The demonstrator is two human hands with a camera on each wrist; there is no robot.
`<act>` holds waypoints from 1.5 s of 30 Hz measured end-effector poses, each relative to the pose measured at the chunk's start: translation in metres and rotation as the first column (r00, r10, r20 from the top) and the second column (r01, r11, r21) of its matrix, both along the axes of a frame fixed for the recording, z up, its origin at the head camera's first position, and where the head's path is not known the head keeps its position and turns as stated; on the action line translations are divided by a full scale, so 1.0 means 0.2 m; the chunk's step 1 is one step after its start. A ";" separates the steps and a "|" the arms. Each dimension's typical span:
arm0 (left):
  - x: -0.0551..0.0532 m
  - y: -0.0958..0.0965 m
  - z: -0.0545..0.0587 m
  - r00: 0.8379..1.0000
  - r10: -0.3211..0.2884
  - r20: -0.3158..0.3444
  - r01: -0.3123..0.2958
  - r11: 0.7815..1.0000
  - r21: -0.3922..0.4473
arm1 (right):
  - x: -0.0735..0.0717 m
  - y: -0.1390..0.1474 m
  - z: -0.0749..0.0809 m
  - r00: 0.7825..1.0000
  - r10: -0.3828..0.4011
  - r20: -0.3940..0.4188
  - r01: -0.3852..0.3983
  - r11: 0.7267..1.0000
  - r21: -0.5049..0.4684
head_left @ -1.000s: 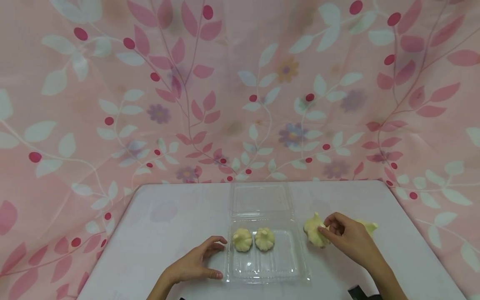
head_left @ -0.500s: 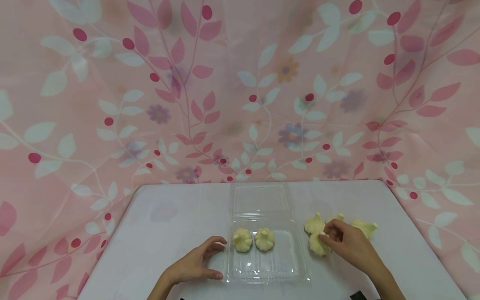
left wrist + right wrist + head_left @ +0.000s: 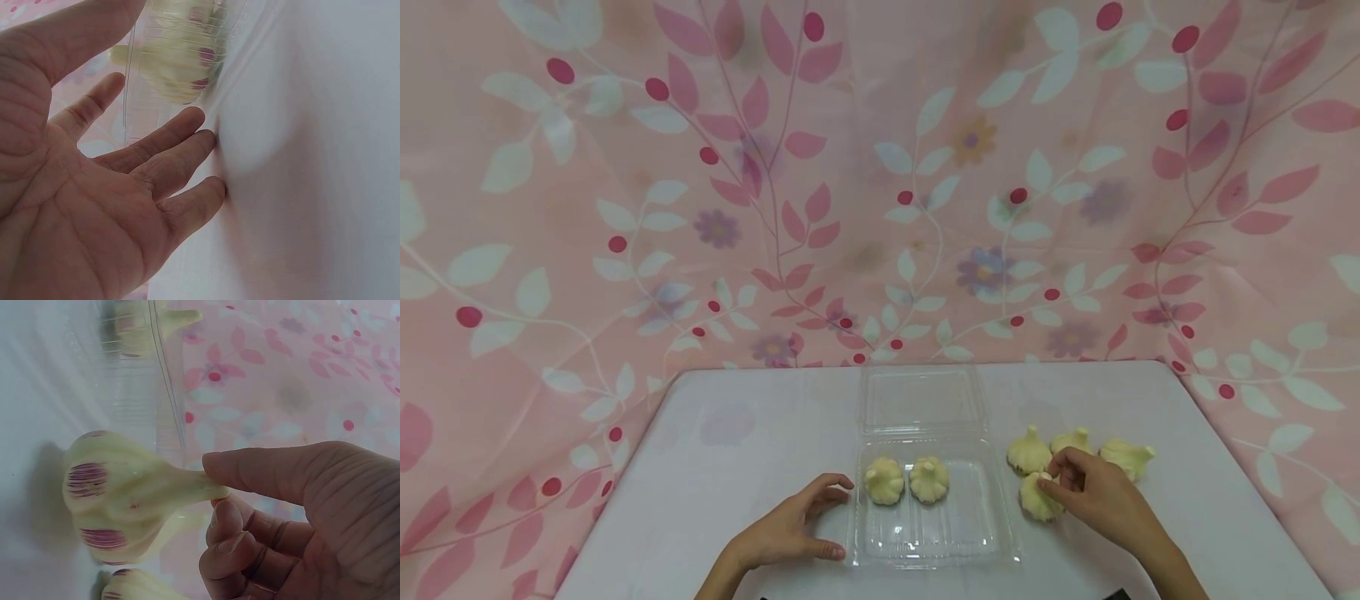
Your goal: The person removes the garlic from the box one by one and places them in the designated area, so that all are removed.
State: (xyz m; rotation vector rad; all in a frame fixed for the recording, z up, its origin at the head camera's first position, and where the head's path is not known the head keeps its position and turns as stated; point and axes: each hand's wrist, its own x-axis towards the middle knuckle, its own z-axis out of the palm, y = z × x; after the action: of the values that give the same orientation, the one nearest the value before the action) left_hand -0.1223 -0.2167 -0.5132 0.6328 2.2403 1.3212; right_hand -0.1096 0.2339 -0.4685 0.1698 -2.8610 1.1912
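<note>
Two garlic bulbs (image 3: 884,482) sit in the clear container (image 3: 970,500). My right fingers (image 3: 225,526) pinch another bulb (image 3: 122,490) by its stem (image 3: 190,485); my left fingers (image 3: 178,164) rest relaxed beside the container.

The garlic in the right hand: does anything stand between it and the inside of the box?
Only the box's right wall separates the garlic from the inside; the lid is open at the far side.

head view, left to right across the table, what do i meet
Person's left grip, left pale-yellow ribbed garlic bulb in the clear plastic container, right bulb in it, left back-row bulb, middle back-row bulb, right back-row bulb. Overlapping ones are left out.
</note>
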 end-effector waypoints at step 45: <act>0.00 0.00 -0.02 1.000 -0.008 -0.010 0.008 1.000 0.004 | -0.03 0.01 0.03 0.999 0.033 0.009 -0.033 0.999 -0.011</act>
State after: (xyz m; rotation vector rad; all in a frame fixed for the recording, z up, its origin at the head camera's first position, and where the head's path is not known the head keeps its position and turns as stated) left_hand -0.1232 -0.2173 -0.5167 0.6506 2.2409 1.3217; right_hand -0.1160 0.2364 -0.4616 0.2124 -2.8699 1.2162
